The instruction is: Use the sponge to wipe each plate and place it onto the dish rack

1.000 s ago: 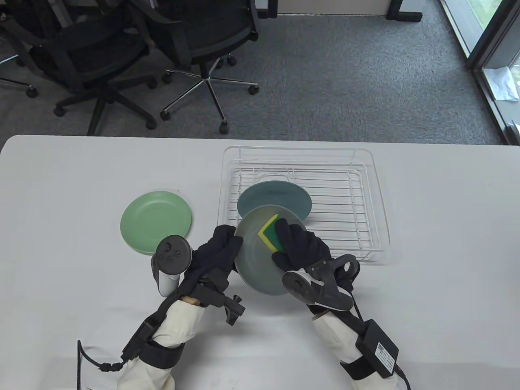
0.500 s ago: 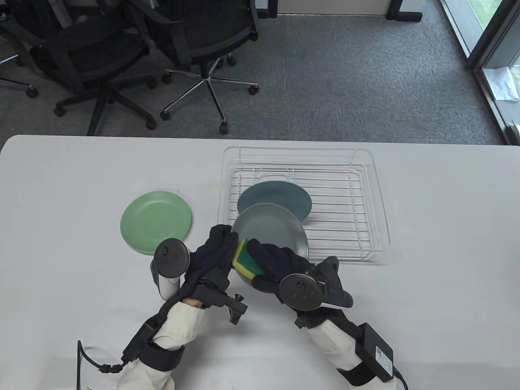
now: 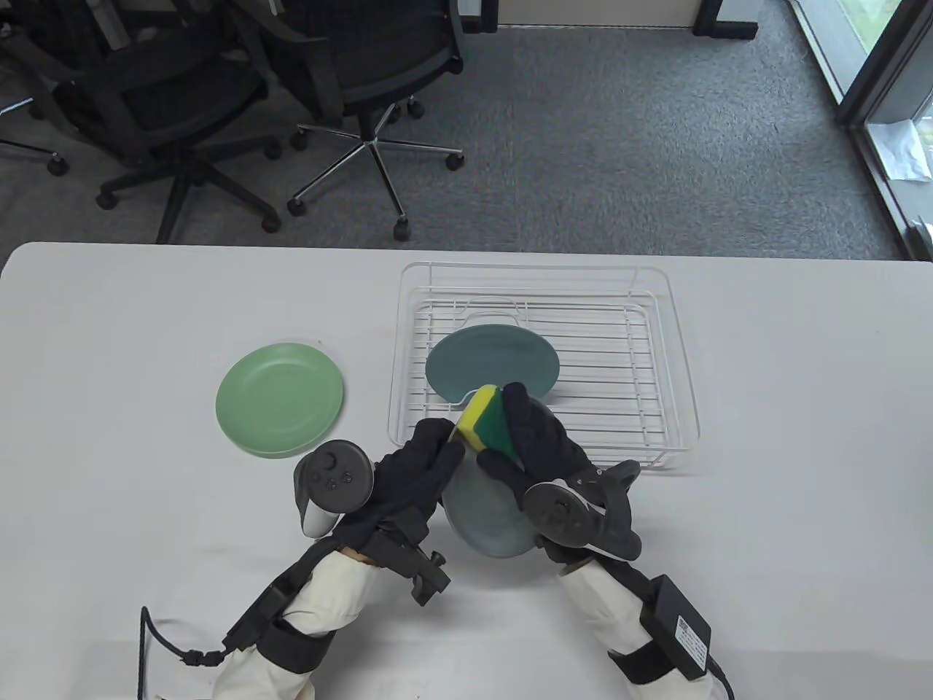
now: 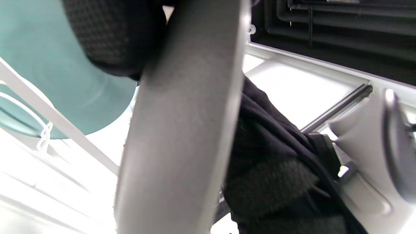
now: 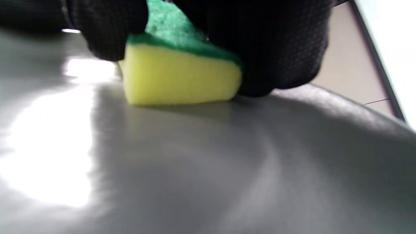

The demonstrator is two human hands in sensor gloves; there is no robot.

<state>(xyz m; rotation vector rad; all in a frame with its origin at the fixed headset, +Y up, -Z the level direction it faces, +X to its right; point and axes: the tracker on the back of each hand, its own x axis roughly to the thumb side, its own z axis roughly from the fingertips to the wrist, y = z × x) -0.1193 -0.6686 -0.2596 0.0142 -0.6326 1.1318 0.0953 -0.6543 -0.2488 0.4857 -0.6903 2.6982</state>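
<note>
Swept from the near-left rim to the far edge, the yellow-and-green sponge [image 3: 487, 425] is being pinched in the right hand's fingers [image 3: 536, 437] and is rubbing the round grey plate [image 3: 485, 514], which the left hand's fingers [image 3: 430, 456] are gripping tilted above the bench [image 3: 109, 437], while one dark teal plate [image 3: 492, 359] is lying in the white wire dish rack [image 3: 656, 364] and a light green plate [image 3: 280, 399] is waiting unwiped.
</note>
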